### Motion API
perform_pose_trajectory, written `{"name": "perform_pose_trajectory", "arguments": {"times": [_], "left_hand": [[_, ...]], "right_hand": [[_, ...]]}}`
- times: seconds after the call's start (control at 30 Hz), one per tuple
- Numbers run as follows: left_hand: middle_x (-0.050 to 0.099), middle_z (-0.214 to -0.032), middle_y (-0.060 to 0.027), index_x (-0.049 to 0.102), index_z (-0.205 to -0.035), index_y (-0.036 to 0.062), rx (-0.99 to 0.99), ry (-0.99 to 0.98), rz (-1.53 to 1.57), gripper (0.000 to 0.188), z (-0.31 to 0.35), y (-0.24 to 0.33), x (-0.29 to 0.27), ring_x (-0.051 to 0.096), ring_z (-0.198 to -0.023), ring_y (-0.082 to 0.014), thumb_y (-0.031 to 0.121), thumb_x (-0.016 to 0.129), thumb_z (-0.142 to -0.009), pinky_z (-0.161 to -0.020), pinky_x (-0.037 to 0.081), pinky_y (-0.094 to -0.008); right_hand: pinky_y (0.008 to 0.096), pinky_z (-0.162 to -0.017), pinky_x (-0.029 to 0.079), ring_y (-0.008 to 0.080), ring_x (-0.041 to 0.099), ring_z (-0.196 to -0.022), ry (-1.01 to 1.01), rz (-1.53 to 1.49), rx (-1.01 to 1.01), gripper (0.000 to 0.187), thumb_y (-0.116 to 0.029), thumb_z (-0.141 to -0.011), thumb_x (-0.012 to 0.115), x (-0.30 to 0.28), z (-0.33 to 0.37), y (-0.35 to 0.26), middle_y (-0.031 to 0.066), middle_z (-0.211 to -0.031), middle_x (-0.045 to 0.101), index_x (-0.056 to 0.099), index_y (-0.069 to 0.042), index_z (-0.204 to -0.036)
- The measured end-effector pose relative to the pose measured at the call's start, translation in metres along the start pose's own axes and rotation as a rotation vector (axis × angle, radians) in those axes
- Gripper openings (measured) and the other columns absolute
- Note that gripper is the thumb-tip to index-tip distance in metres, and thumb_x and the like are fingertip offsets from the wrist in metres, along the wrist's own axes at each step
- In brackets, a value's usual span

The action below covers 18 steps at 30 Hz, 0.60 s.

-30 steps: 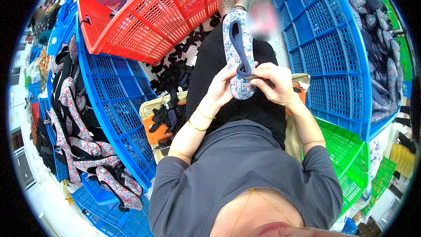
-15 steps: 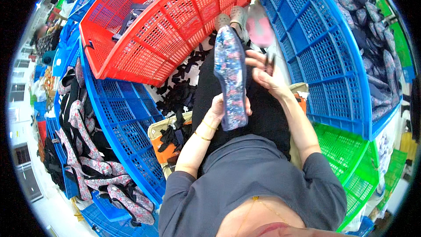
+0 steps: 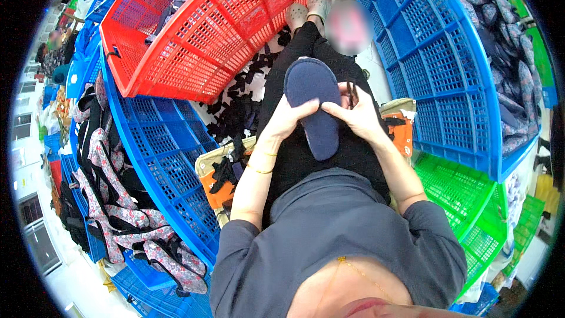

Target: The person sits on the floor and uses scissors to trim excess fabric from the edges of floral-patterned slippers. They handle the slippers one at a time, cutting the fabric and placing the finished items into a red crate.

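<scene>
Over my lap is a slipper [image 3: 321,135], its plain navy sole turned up toward me and its wide end pointing away. My left hand [image 3: 287,119] grips its left edge, thumb pressed on the middle of the sole. From the other side my right hand [image 3: 363,116] holds it too, its thumb close to the left one. Between the right fingers sticks out a small dark two-pronged tool [image 3: 352,93] that looks like thread snips. The fingers beneath the slipper are hidden, and so is its patterned upper side.
A red crate [image 3: 194,47] stands ahead, a tall blue crate [image 3: 435,65] at right with floral slippers [image 3: 518,82]. Another blue crate [image 3: 170,159] is at left, beside piled floral pieces [image 3: 126,218]. Dark scraps [image 3: 238,109] litter the floor; green crates [image 3: 459,194] stand near right.
The slipper has turned over from its floral side to its navy sole, and moved slightly nearer. My right hand, formerly beside it, has come onto it.
</scene>
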<state>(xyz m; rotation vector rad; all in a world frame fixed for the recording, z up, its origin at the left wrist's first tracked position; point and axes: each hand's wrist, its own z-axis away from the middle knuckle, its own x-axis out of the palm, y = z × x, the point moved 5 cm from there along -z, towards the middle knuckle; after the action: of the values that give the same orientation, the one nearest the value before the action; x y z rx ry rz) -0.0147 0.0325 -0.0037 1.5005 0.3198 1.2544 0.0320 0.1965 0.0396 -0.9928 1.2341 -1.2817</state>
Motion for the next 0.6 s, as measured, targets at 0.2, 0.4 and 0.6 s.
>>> {"name": "perform_pose_trajectory", "arguments": {"times": [0.2, 0.4, 0.6], "left_hand": [[0.062, -0.114, -0.0055, 0.055, -0.123, 0.0035, -0.044, 0.156, 0.229, 0.043, 0.004, -0.013, 0.001, 0.060, -0.101, -0.0159, 0.013, 0.072, -0.085, -0.091, 0.048, -0.0317], [0.062, -0.112, -0.0049, 0.057, -0.121, 0.0041, -0.092, 0.143, 0.355, 0.042, 0.005, -0.023, -0.003, 0.060, -0.101, -0.0162, 0.018, 0.072, -0.084, -0.091, 0.049, -0.0322], [0.062, -0.113, -0.0053, 0.056, -0.122, 0.0042, -0.104, 0.130, 0.324, 0.044, 0.010, -0.025, 0.000, 0.059, -0.102, -0.0163, 0.019, 0.072, -0.084, -0.090, 0.049, -0.0323]], "right_hand": [[0.0264, -0.084, 0.047, 0.0148, 0.060, -0.094, 0.213, 0.203, -0.232, 0.036, -0.018, -0.093, 0.062, -0.015, 0.000, 0.012, 0.0100, -0.104, 0.064, 0.057, 0.003, -0.122], [0.0278, -0.087, 0.048, 0.0143, 0.060, -0.096, 0.101, -0.051, -0.096, 0.031, -0.016, -0.094, 0.061, 0.006, 0.020, 0.027, 0.0088, -0.106, 0.064, 0.057, 0.001, -0.119], [0.0255, -0.084, 0.048, 0.0099, 0.059, -0.091, 0.033, -0.270, 0.009, 0.025, -0.015, -0.091, 0.067, 0.012, 0.006, 0.020, 0.0054, -0.101, 0.062, 0.055, 0.000, -0.107]]}}
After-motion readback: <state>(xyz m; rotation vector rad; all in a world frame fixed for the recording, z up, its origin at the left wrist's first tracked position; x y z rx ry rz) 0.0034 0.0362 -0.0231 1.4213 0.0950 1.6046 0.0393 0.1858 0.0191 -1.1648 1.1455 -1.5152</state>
